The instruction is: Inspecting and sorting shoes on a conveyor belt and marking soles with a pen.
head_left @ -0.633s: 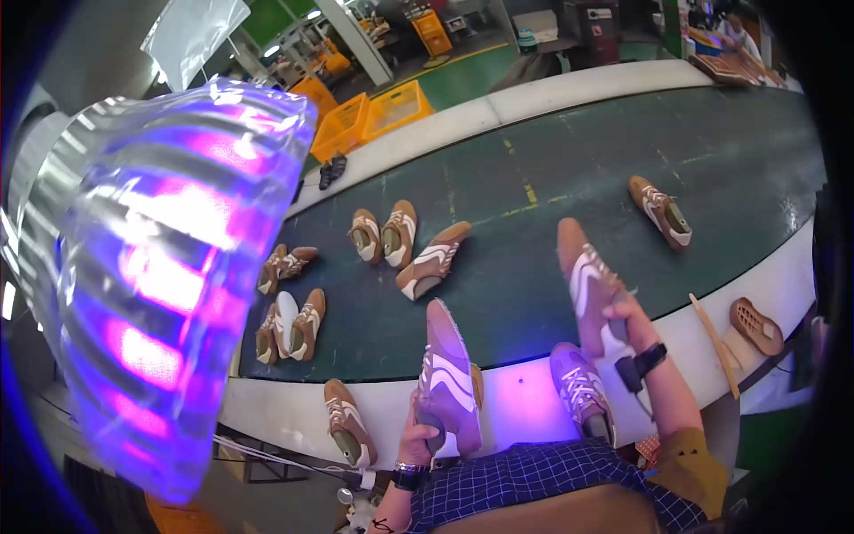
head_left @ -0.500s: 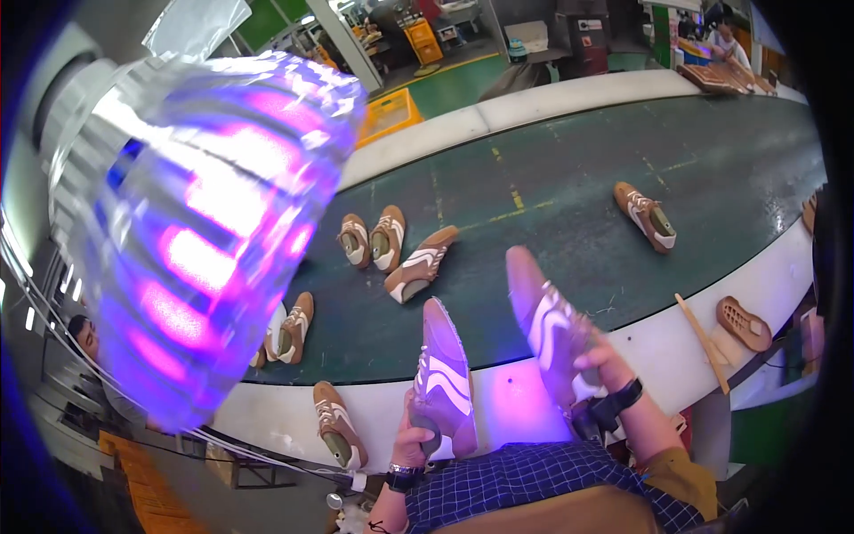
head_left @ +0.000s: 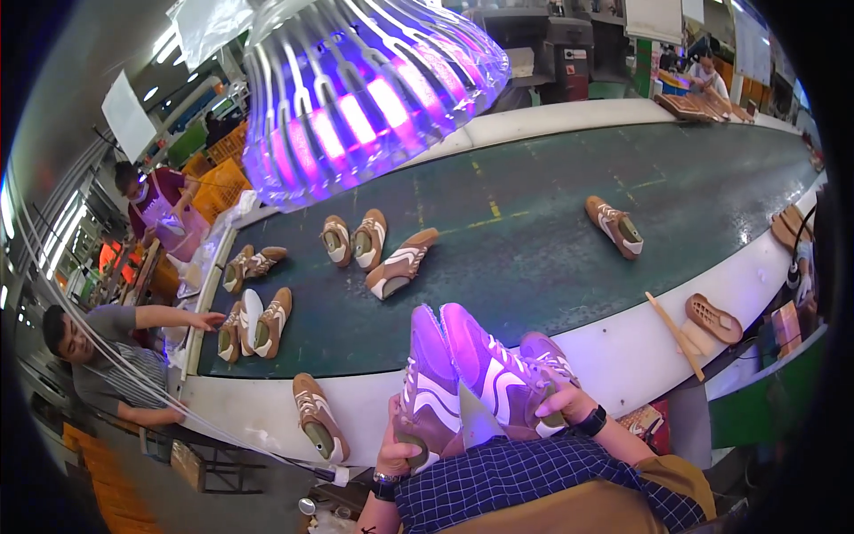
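A ribbed lamp (head_left: 374, 111), lit purple and white, hangs left of centre at the top of the frame. A dark green belt (head_left: 525, 267) crosses the middle of the frame, bordered by a white tabletop (head_left: 614, 369). On the tabletop, lower right of the frame: one thin wooden strip (head_left: 673, 336) near one brown shoe sole (head_left: 704, 310). Upper left: a white panel (head_left: 131, 118) and orange crates (head_left: 222, 189). Left side: one person (head_left: 100, 383) wearing a striped apron (head_left: 142, 367).

A navy white-checked garment (head_left: 525, 476), a mustard-brown sleeve (head_left: 683, 482) and dark wristbands (head_left: 592, 420) are worn.
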`<state>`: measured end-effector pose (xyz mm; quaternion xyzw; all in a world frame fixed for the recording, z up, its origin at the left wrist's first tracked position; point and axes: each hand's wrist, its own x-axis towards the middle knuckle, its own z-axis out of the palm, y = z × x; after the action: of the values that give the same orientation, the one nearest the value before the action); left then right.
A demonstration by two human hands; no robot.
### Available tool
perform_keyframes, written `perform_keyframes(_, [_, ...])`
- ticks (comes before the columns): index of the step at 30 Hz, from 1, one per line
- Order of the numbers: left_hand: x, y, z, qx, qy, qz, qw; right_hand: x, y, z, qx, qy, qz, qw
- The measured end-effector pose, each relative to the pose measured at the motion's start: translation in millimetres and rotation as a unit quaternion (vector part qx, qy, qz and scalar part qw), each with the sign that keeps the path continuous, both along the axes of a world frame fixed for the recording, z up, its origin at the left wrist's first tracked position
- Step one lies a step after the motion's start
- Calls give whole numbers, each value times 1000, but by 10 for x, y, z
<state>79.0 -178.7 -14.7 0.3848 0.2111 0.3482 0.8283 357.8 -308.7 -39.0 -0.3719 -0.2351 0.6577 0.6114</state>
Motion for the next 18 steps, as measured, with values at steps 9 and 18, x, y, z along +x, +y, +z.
perform_keyframes(9, [-107, 25, -12, 7, -4, -33, 999, -111, -69, 191, 5, 11, 7, 1000])
perform_keyframes(18, [-107, 59, -108, 10, -9, -37, 999, -193, -115, 296, -10, -4, -10, 1000])
